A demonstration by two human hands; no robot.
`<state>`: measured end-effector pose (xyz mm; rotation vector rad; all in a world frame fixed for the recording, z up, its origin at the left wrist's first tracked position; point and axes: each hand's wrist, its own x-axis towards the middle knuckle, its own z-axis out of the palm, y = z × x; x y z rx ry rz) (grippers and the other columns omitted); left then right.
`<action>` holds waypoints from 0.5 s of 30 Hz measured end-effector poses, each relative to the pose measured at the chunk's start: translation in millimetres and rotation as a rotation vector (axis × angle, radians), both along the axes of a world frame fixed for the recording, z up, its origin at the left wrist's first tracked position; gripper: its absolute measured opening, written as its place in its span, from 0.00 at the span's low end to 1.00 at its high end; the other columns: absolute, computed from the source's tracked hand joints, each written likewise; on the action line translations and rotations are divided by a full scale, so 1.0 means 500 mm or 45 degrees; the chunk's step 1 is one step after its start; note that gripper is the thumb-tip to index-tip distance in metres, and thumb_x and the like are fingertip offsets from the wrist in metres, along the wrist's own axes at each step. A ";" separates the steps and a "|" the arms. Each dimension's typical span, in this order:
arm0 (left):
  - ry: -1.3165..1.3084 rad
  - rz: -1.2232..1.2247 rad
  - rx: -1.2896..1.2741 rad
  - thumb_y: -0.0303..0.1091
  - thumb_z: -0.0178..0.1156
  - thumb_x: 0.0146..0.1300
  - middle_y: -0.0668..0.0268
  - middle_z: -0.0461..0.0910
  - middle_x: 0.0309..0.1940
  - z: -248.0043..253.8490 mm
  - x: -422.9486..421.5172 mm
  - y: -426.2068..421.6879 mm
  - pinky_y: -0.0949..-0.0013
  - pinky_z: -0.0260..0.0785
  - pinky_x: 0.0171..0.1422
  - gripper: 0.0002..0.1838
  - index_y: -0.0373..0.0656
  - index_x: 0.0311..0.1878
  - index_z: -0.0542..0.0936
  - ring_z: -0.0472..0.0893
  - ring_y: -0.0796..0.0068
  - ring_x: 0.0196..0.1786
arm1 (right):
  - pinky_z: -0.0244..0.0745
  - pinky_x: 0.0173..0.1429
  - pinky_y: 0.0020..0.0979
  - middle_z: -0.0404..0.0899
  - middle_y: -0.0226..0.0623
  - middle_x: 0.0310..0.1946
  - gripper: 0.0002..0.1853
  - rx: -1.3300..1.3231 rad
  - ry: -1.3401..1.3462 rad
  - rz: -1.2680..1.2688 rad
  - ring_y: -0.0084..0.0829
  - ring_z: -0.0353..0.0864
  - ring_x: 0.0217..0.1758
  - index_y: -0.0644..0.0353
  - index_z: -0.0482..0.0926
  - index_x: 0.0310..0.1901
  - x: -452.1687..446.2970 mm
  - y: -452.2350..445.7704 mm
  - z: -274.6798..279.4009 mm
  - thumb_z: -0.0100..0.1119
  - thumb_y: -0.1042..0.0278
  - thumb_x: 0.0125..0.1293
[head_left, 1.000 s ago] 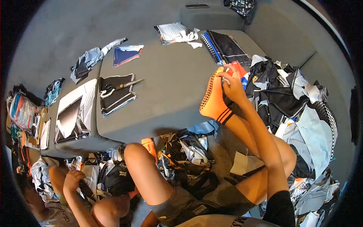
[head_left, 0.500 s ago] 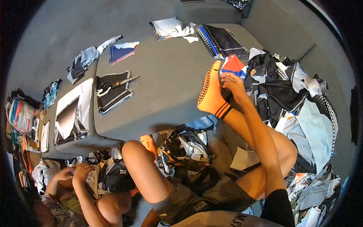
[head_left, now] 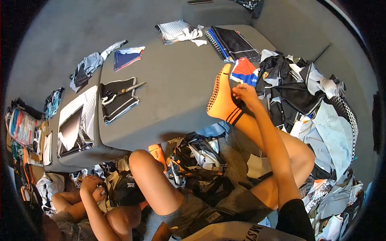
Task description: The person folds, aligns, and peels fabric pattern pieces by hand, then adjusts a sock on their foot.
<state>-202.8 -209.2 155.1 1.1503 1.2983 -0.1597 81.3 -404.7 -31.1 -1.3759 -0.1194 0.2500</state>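
Observation:
My right hand [head_left: 245, 96] is raised beside my foot, which wears an orange sock [head_left: 220, 96] with a dark grid on the sole and black stripes at the ankle. Its fingers are loosely bent and partly apart, and I see nothing held in them. Just beyond the hand lies a red, white and blue piece of fabric [head_left: 244, 72], at the edge of a heap of black, white and grey fabric pieces [head_left: 297, 94]. My left hand is out of view.
On the grey cushioned seat [head_left: 169, 92] lie scissors [head_left: 130, 88] on black fabric, a navy piece [head_left: 128, 59] and folded dark stacks [head_left: 235, 42]. Fabric scraps [head_left: 201, 154] cover the floor. At lower left, another person's hands [head_left: 94, 186] are close together.
My right hand has drawn slightly down and back from the sock's toe, and its fingers are more bent. The other person's hands have moved closer together. The view has shifted slightly.

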 end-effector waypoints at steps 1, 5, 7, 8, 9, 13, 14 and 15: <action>-0.007 -0.010 0.032 0.44 0.43 0.67 0.55 0.71 0.48 -0.001 0.000 0.003 0.69 0.63 0.51 0.23 0.36 0.55 0.70 0.71 0.64 0.47 | 0.68 0.36 0.20 0.80 0.35 0.34 0.09 -0.059 -0.007 0.002 0.25 0.77 0.32 0.62 0.76 0.42 -0.004 0.002 0.007 0.56 0.68 0.62; -0.037 -0.040 0.171 0.44 0.43 0.66 0.55 0.72 0.47 -0.006 0.002 0.019 0.69 0.63 0.50 0.22 0.37 0.55 0.70 0.71 0.64 0.45 | 0.67 0.31 0.18 0.81 0.34 0.30 0.09 -0.252 0.080 -0.070 0.21 0.76 0.27 0.63 0.80 0.39 -0.008 0.015 0.027 0.59 0.67 0.61; -0.059 -0.030 0.240 0.44 0.43 0.66 0.55 0.72 0.46 -0.006 0.006 0.032 0.69 0.63 0.49 0.22 0.37 0.55 0.70 0.71 0.64 0.45 | 0.66 0.30 0.17 0.81 0.33 0.30 0.09 -0.275 0.174 -0.128 0.19 0.76 0.27 0.63 0.81 0.38 -0.001 0.013 0.033 0.60 0.67 0.61; -0.068 -0.007 0.275 0.44 0.44 0.66 0.55 0.72 0.46 -0.004 0.006 0.042 0.69 0.64 0.49 0.22 0.37 0.55 0.70 0.71 0.63 0.44 | 0.68 0.33 0.17 0.82 0.34 0.32 0.10 -0.339 -0.043 -0.148 0.19 0.77 0.29 0.63 0.81 0.40 -0.008 0.015 0.033 0.60 0.67 0.61; -0.076 0.032 0.313 0.44 0.44 0.66 0.55 0.72 0.46 -0.002 0.003 0.055 0.69 0.64 0.49 0.22 0.37 0.55 0.70 0.71 0.63 0.44 | 0.69 0.35 0.17 0.82 0.34 0.34 0.11 -0.391 -0.267 -0.154 0.19 0.78 0.31 0.63 0.81 0.42 -0.014 0.024 0.031 0.60 0.67 0.61; -0.110 0.539 0.456 0.43 0.44 0.66 0.55 0.72 0.45 0.012 -0.028 0.171 0.69 0.64 0.48 0.22 0.37 0.55 0.70 0.72 0.63 0.43 | 0.73 0.46 0.22 0.82 0.37 0.40 0.13 -0.751 -0.750 -0.190 0.26 0.78 0.38 0.68 0.80 0.44 -0.002 0.028 -0.012 0.63 0.72 0.58; -0.101 0.711 0.484 0.43 0.44 0.66 0.55 0.72 0.44 0.013 -0.063 0.206 0.69 0.64 0.47 0.22 0.37 0.55 0.70 0.72 0.63 0.43 | 0.73 0.44 0.22 0.83 0.37 0.37 0.12 -0.685 -0.676 -0.265 0.26 0.78 0.36 0.68 0.81 0.42 -0.013 0.052 0.008 0.63 0.71 0.57; -0.071 0.862 0.510 0.43 0.44 0.66 0.55 0.72 0.44 0.011 -0.097 0.228 0.69 0.64 0.47 0.22 0.37 0.55 0.70 0.72 0.63 0.42 | 0.73 0.44 0.22 0.83 0.37 0.37 0.12 -0.649 -0.733 -0.112 0.26 0.78 0.36 0.68 0.81 0.42 -0.021 0.050 0.006 0.63 0.71 0.57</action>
